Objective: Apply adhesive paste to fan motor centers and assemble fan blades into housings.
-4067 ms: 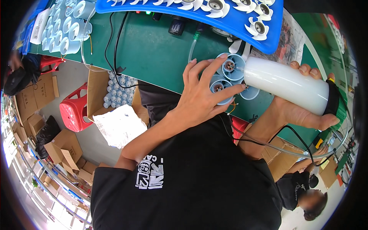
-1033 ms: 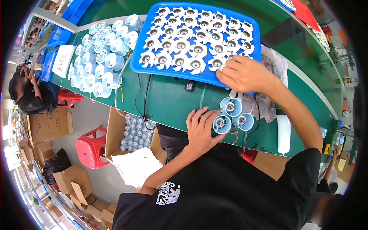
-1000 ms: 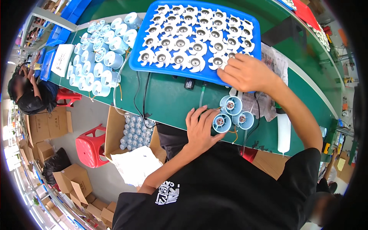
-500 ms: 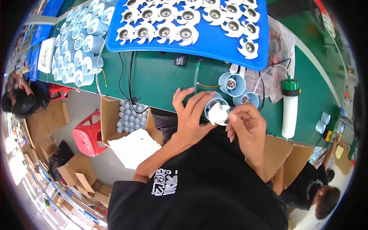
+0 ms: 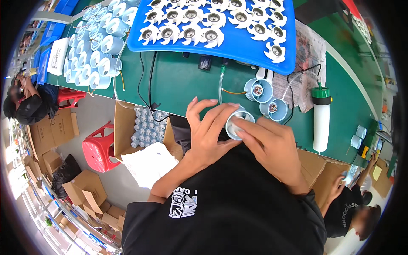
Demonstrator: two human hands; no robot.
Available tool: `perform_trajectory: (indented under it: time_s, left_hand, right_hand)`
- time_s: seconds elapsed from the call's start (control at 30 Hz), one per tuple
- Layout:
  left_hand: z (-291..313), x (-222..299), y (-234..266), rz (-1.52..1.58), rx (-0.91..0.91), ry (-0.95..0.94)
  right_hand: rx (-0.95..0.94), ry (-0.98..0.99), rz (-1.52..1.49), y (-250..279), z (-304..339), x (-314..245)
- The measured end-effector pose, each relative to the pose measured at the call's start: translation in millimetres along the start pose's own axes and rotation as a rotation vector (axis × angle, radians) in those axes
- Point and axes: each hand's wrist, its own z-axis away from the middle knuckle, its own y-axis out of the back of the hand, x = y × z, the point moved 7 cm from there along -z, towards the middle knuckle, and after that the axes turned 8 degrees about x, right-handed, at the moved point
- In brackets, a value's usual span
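Note:
My left hand [image 5: 208, 135] is closed round a light blue cylindrical fan housing [image 5: 251, 115], its round mouth facing up. Inside that housing sits a white fan impeller [image 5: 233, 126], partly covered by my fingers. The thumb and fingers of my right hand [image 5: 276, 146] reach into the mouth and press on the impeller. Just beyond, two more blue housings lie on the green table: one [image 5: 266, 90] with a copper-coloured motor and an orange wire, the other [image 5: 279, 109] also with a motor inside.
A blue tray [image 5: 204, 50] of white impellers spans the far side. Many blue housings [image 5: 111, 44] stand at the left. A white dispensing cartridge [image 5: 321, 127] with a green cap lies at the right. A cardboard box [image 5: 121, 140] of housings and a red stool [image 5: 95, 148] are lower left.
My right hand has moved left and lowered the white impeller from above the mouth into the housing. My left hand still holds the housing.

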Motion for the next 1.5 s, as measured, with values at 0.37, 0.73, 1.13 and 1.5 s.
perform_trajectory:
  time_s: [0.37,0.73,1.13,1.5]
  left_hand:
    - [9,-9,17,0.056,0.124,0.143]
    - [3,-65,70,-0.285,0.398,0.209]
    - [-18,-15,10,0.143,0.223,0.125]
    - [-22,-11,-80,0.05,-0.087,0.034]
  right_hand:
    - [0.305,-0.144,-0.194,34,24,17]
    - [0.375,-0.32,-0.197,57,47,70]
    - [0.013,0.598,0.78,8,-122,31]
    - [-0.122,0.697,1.133,-25,-127,53]
